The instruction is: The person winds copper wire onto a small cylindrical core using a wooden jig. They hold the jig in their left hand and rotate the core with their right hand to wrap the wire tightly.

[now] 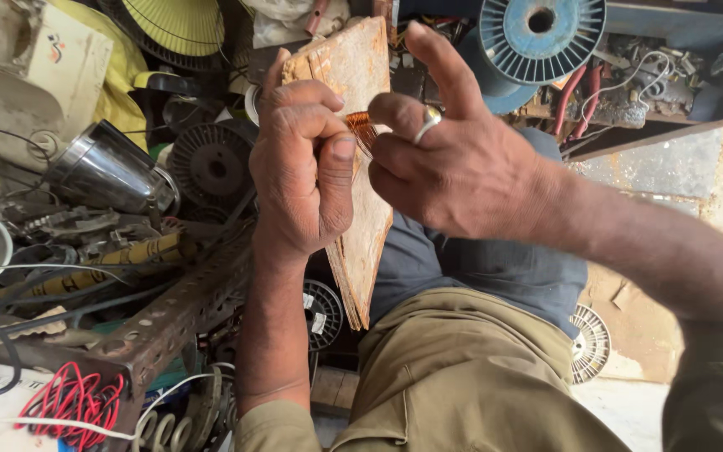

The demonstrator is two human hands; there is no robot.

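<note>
Here, the 2 hands meet in front of a worn wooden board (pixel 353 92), where the left hand (pixel 303 167), fingers curled tight, and the right hand (pixel 453 159), forefinger raised, pinch a bundle of copper wire (pixel 363 127) between them, a blue spool (pixel 537 38) far right.

floor: pale worn concrete (pixel 671 167), stained | left: cluttered bench with perforated metal angle bar (pixel 177 314), steel cup (pixel 106 172), red wire coil (pixel 73 400) | top: blue spool (pixel 541 38) | light: daylight
</note>
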